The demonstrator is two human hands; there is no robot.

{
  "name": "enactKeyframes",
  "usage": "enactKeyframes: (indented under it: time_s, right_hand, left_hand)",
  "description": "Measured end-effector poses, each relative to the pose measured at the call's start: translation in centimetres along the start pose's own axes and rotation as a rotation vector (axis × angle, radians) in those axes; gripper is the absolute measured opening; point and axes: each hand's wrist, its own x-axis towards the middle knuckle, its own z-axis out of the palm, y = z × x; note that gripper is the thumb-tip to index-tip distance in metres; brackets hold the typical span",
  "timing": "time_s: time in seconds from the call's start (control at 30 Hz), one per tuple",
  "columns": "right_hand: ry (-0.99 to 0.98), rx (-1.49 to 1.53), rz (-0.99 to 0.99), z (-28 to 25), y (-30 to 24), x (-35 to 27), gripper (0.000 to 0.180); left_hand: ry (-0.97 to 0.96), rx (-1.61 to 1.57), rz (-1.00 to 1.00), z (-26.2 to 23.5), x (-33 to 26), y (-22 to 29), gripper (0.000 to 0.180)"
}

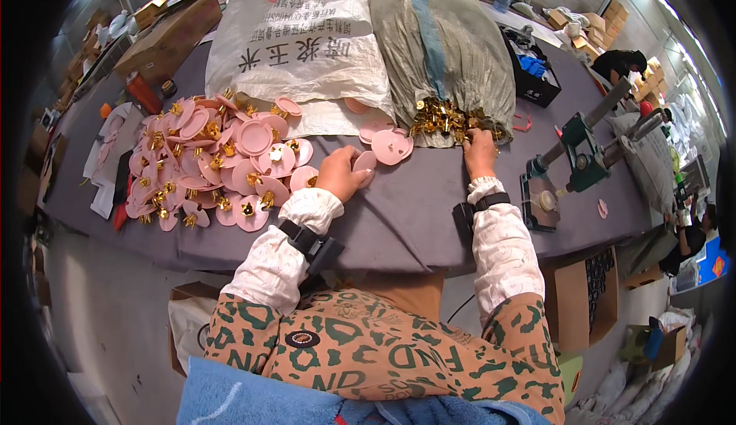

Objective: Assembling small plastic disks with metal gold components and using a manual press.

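Left hand (343, 172) grips a pink disc (365, 162); right-hand fingers (480, 151), seemingly pinching, pick gold clips (445, 118) from the grey sack (445, 49) mouth; joining follows.

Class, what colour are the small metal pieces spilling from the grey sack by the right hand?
Shiny gold. The metal pieces show best in the head view, beside the right hand.

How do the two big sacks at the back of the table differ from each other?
The white sack is bright, with large printed characters and a red mark; the grey-green sack is dull, with a blue stripe. The white sack's mouth lies by pink discs; the grey-green sack spills gold metal pieces, which the right hand reaches into. Both are woven, bulging and lying on the grey table.
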Motion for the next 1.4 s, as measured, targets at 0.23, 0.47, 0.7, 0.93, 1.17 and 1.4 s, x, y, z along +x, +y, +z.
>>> enactKeyframes:
  time_s: [0.23,0.47,0.7,0.93,1.17,1.4]
  right_hand:
    - [0.147,0.364,0.013,-3.8,-2.4,-2.6,0.026]
    - [0.101,0.655,0.055,-5.3,-5.5,-7.9,0.021]
    - [-0.043,0.446,-0.084,-4.2,-7.0,-7.8,0.039]
    - [-0.042,0.371,-0.107,-0.3,-7.3,-6.6,0.015]
    - [-0.122,0.125,-0.256,-0.9,-5.6,-3.3,0.015]
    - [-0.210,1.052,0.098,-5.6,-11.9,-9.2,0.030]
  left_hand:
    - [-0.133,-0.966,-0.390,-0.2,-0.5,2.7,0.017]
    - [-0.132,-1.042,-0.343,1.9,-1.1,4.9,0.019]
    - [-0.006,-1.061,-0.380,1.5,-3.0,2.8,0.017]
    - [0.017,-1.041,-0.364,2.3,-3.7,2.3,0.018]
    - [-0.063,-1.064,-0.437,1.9,-3.6,2.7,0.020]
    - [-0.020,-1.119,-0.342,2.0,-3.5,2.4,0.016]
